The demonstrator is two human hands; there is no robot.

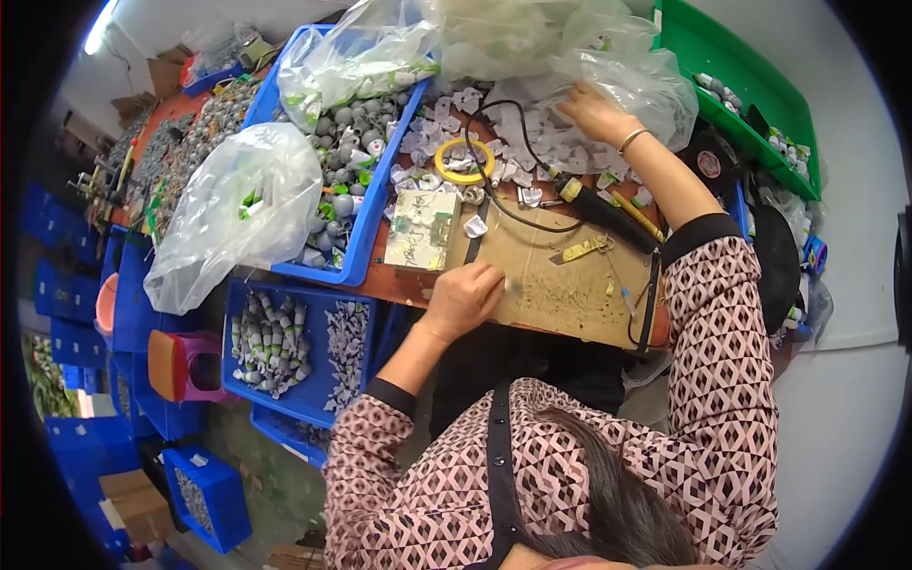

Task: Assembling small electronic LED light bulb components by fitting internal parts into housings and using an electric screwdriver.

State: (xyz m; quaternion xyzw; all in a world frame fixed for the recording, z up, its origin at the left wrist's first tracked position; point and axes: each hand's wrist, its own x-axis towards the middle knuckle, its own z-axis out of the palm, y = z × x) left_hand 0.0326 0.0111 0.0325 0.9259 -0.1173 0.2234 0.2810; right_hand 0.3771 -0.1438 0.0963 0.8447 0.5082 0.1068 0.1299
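Observation:
My left hand (465, 302) is closed in a pinch over the near left part of a cardboard sheet (532, 304). A small grey blur shows beside its fingertips, too unclear to name. My right hand (597, 112) reaches to the far side of the table, its fingers apart at the edge of a clear plastic bag (636, 90) and over a heap of small white plastic pieces (541, 133). Between the hands lies a black-handled tool (613, 214) with a black cord. A yellow tape roll (465, 161) and a marked white box (421, 231) are near the left hand.
A blue tray (356, 271) of grey-and-white bulb-like parts stands at left, under plastic bags. Below it, another blue tray (318, 380) holds similar parts and white pieces. A green tray (760, 85) is at far right. A yellow strip (579, 250) lies on the cardboard.

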